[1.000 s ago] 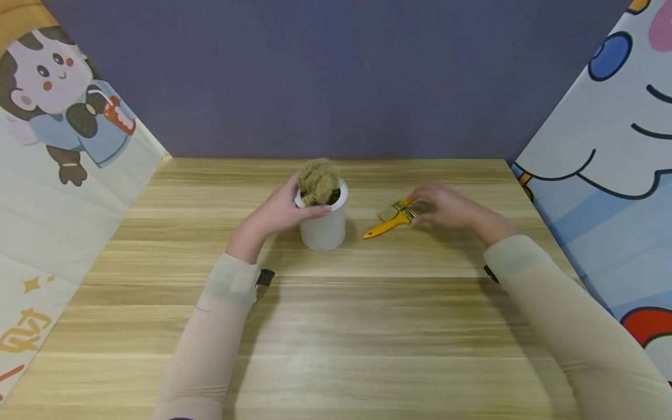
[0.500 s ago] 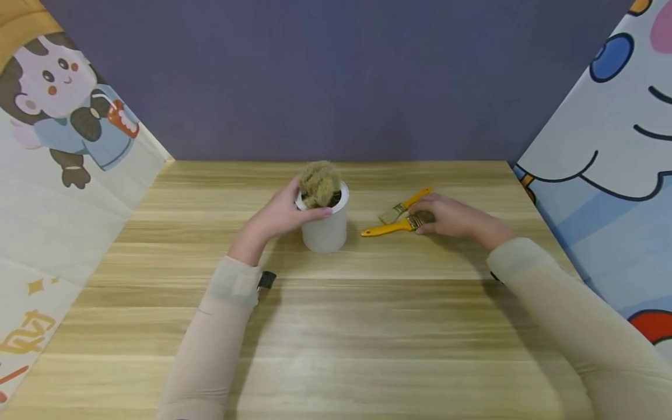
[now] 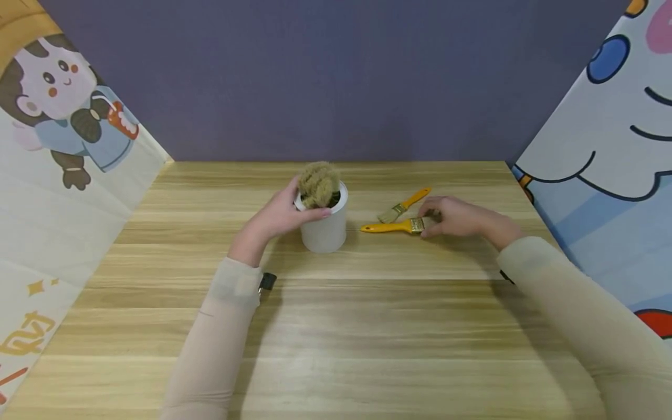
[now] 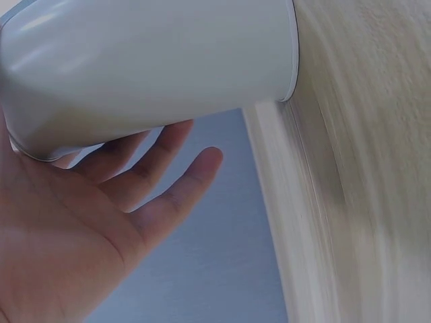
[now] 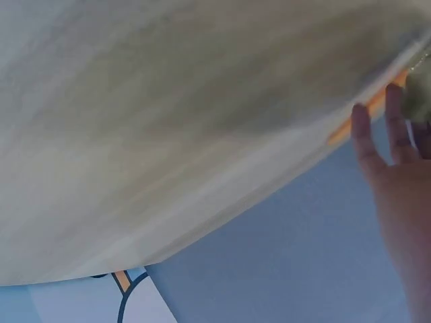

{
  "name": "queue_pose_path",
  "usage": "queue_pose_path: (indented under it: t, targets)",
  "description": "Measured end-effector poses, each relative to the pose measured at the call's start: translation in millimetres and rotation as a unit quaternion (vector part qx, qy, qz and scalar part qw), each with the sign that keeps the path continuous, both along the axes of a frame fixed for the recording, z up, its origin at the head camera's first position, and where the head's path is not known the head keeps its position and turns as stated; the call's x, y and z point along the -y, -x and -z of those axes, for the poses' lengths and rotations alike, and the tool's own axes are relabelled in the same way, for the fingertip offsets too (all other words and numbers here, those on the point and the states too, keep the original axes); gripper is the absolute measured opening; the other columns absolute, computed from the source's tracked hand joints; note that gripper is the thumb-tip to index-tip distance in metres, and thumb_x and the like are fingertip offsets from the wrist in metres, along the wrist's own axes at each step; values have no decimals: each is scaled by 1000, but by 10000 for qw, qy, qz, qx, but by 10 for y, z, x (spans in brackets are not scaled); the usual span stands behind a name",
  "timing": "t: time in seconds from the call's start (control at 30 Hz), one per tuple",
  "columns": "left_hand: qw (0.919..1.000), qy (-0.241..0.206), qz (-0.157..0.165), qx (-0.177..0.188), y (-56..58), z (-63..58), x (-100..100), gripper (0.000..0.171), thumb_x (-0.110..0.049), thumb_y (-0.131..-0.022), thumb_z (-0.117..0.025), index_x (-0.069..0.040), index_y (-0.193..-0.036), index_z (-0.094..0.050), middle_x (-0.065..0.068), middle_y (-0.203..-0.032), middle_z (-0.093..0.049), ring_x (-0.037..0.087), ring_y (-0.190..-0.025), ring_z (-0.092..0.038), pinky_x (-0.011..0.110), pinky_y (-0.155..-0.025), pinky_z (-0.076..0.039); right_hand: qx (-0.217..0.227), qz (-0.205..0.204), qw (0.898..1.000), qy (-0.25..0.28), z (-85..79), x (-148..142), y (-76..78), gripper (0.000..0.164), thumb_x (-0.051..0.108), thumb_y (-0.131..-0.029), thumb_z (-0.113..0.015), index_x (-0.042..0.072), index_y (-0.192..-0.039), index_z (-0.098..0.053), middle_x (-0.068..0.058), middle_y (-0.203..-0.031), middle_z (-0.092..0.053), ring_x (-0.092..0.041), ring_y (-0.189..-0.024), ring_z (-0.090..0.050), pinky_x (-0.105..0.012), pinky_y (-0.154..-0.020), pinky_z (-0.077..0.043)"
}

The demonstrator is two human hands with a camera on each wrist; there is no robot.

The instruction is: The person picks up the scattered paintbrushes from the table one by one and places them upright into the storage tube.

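A white cylindrical cup (image 3: 324, 232) stands upright on the table, and my left hand (image 3: 278, 211) grips it by the rim, thumb across the front. In the left wrist view the cup (image 4: 155, 60) fills the top, with fingers of my left hand (image 4: 101, 208) reaching behind it. A tan, bushy bristle clump (image 3: 318, 184) sticks out of the cup; what lies below it is hidden. To the right, my right hand (image 3: 454, 217) pinches the bristle end of a yellow-handled paintbrush (image 3: 388, 228), whose handle points left toward the cup. Behind it lies another yellow-handled paintbrush (image 3: 417, 197), set diagonally.
The wood-grain table (image 3: 336, 332) runs back to a dark blue-grey wall (image 3: 336, 76). Cartoon-printed panels (image 3: 47, 204) flank the table on the left and right.
My right hand has shifted right and slightly toward me. The front paintbrush has swung from diagonal to nearly level, uncovering the other paintbrush's handle. My left hand stays on the cup.
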State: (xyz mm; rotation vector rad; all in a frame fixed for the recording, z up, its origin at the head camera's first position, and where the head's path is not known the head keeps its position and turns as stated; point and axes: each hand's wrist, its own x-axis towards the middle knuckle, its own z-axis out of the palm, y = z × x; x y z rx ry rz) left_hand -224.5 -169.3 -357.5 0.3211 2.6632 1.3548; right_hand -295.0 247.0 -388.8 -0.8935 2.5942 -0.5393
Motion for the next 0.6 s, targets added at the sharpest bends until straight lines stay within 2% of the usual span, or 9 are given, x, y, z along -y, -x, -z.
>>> queue_pose_path:
  t: [0.13,0.2,0.3,0.37,0.4,0.47,0.53,0.6]
  targets:
    - [10000,28,-13,29,-5,-9,3,112,-61,-83,-86,-36,-169,-20,9,-171,-39,36,-158,-39,60,-129,-33,243,552,9975,361,-151,-33,-35,47,39,-92,-84,12,-128,-68,-12,-135,-67,-32,-121,-61,-54,-101,-54]
    - [10000,42,-15,33,-8,-14,3,112,-62,-82,-86,-36,-169,-20,10,-171,-39,36,-158,-38,61,-129,-33,217,797,9949,582,-237,-46,-51,46,39,-92,-84,15,-128,-69,-9,-131,-67,-28,-100,-61,-46,-86,-54]
    - [10000,52,-5,39,-9,-18,4,113,-62,-82,-86,-37,-169,-20,10,-171,-39,36,-158,-38,61,-129,-33,204,1083,9900,882,-352,-57,-66,44,37,-93,-83,18,-130,-69,-4,-94,-63,-17,-67,-43,-35,-63,-43]
    - [10000,53,11,33,-8,-17,5,112,-62,-83,-86,-36,-169,-20,9,-171,-39,36,-158,-38,61,-129,-33,171,1186,9870,1069,-419,-61,-75,42,34,-94,-83,19,-130,-70,2,-71,-47,-14,-54,-30,-32,-53,-38]
    - [10000,46,25,26,-7,-16,5,112,-62,-83,-86,-36,-169,-20,9,-171,-40,36,-158,-39,60,-129,-33,158,1219,9857,1157,-449,-61,-81,41,34,-94,-83,19,-130,-70,4,-64,-39,-12,-51,-28,-31,-51,-38]
    - [10000,28,38,27,-6,-14,7,112,-61,-83,-86,-36,-169,-20,9,-171,-40,35,-158,-39,60,-129,-33,186,1226,9818,1437,-503,-60,-87,40,30,-95,-83,17,-131,-70,7,-62,-41,-9,-51,-38,-27,-53,-45]
    - [10000,0,50,35,-7,-13,8,112,-61,-83,-86,-35,-169,-20,9,-171,-40,35,-158,-38,60,-129,-33,180,1236,9779,1675,-554,-65,-93,40,26,-95,-83,16,-131,-70,7,-67,-54,-8,-53,-44,-27,-54,-48]
    - [10000,-16,38,56,-11,-16,11,112,-61,-83,-87,-36,-169,-20,8,-171,-39,35,-158,-38,60,-129,-32,222,1203,9729,1961,-598,-64,-93,39,21,-96,-82,13,-132,-70,8,-86,-68,-7,-65,-59,-25,-62,-55]
